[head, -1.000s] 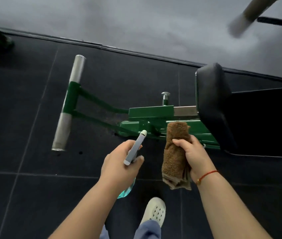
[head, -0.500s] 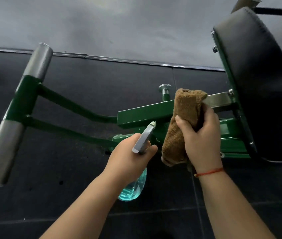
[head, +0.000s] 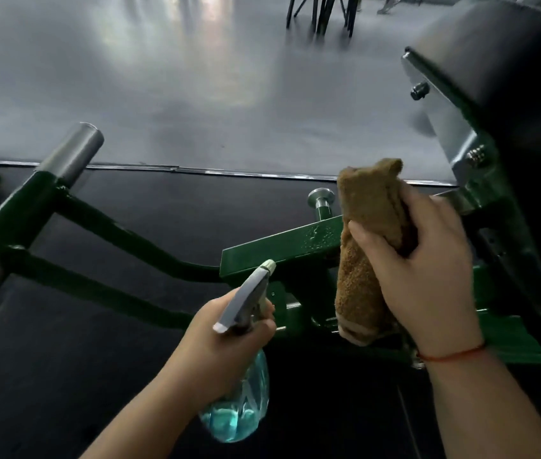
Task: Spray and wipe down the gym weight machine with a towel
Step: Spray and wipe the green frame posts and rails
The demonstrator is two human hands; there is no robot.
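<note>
The green frame of the weight machine (head: 282, 246) runs across the middle, its flat top bar speckled with spray droplets. A folded brown towel (head: 365, 233) is gripped by my right hand (head: 428, 276) and lies against the right end of that bar. My left hand (head: 226, 349) holds a clear spray bottle (head: 242, 405) of blue liquid; its grey nozzle points up at the bar. The black seat pad (head: 501, 71) on a steel bracket rises at the upper right.
A green arm with a silver cross handle (head: 70, 154) slants away at the left. A chrome adjustment knob (head: 320, 197) stands behind the bar. Black rubber flooring meets glossy grey floor (head: 163, 94) along a metal strip. Dark equipment legs stand far back.
The view has come much closer to the machine. My right hand has brought the towel up onto the green bar. Droplets now show on the bar. The bottle stays aimed at it.
</note>
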